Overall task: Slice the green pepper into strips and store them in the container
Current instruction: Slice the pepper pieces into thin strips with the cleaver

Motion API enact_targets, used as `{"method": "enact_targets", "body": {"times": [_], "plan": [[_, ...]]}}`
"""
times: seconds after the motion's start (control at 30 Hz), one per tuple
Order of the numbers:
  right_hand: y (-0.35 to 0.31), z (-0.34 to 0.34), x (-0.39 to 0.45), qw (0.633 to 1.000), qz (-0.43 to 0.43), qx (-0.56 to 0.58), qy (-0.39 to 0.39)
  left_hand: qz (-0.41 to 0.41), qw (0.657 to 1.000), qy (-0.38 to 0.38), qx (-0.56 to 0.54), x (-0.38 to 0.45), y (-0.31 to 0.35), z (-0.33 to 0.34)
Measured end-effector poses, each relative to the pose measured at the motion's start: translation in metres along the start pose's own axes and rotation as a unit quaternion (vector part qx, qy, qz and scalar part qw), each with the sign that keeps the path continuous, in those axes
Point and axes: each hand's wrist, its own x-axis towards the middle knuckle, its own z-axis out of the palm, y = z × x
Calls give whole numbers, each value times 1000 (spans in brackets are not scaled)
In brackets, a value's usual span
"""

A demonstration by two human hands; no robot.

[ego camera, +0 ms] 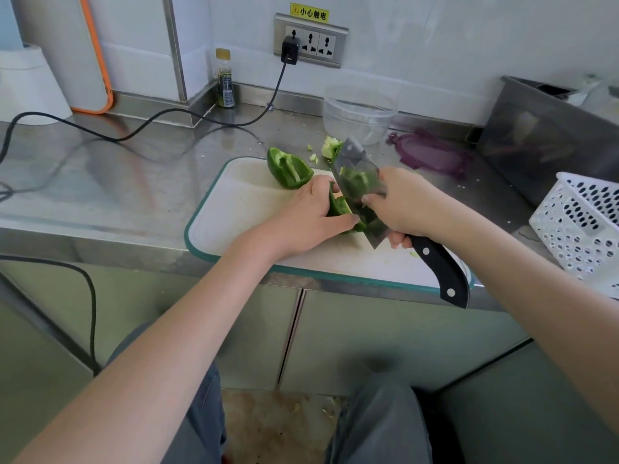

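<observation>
L hand (313,217) fingers curled round a green pepper piece (338,207) on the cutting board (241,209), holding it down; R hand (407,205) grips the cleaver (360,177) where blade meets handle, blade against the pepper beside the L fingers. 2nd pepper half (288,168) lies at board's far edge, cut side up. Clear container (360,112) stands further back on steel desk (134,169), purple lid (432,155) just beside it, apart from board.

Bare forearms, grey-blue trousers (201,430)
</observation>
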Motion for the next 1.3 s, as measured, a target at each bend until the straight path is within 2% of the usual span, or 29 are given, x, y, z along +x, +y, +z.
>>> {"method": "enact_targets", "body": {"times": [0.23,0.5,0.9,1.1,1.3], "plan": [[1,0,3,1000,-1,-4,4,1,1000,6,-6,0,0,0],[-4,-6,-6,998,-6,-11,56,-2,1000,13,18,1,-3,1],[0,1,-6,999,-7,-25,41,4,1000,18,16,0,-2,1],[-3,7,-3,999,21,-26,13,5,1000,18,11,1,-3,2],[-5,13,2,998,-10,-56,21,-2,1000,18,18,3,-3,3]]}}
